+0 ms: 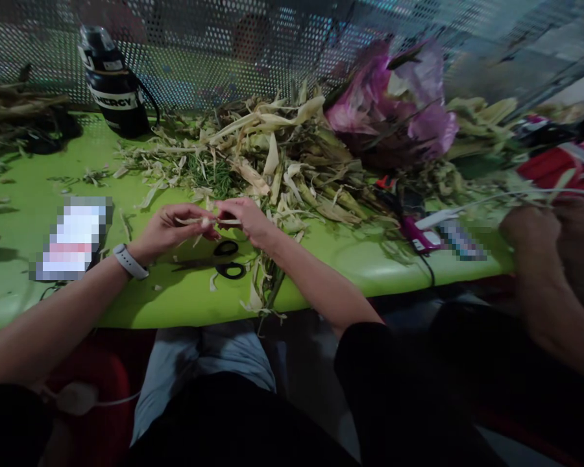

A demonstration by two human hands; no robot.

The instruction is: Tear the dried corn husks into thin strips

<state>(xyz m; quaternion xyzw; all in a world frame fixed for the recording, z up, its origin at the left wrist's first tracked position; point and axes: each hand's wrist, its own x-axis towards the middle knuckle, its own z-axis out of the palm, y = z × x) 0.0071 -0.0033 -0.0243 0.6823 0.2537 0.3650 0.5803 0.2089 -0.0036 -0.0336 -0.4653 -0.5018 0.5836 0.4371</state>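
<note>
My left hand (178, 227), with a white watch band (130, 261) on the wrist, pinches a thin pale strip of dried plant husk (187, 222). Close against it, my right hand (247, 219) is also closed, with a piece of the same pale strip (228, 222) at its fingertips. Whether the two bits are one strip, I cannot tell. Just below the hands lie scissors with black ring handles (231, 270). Beyond them spreads a heap of dried husks and stalks (272, 155), mixed with some green sprigs (217, 175).
The green table (175, 305) carries a black bottle (119, 100), a phone (73, 240), a pink-wrapped bundle (394, 107) and a magenta device (421, 235) with a white cable. At right, a co-worker's hands (530, 230) rest near the edge. A perforated metal panel (199, 58) stands behind.
</note>
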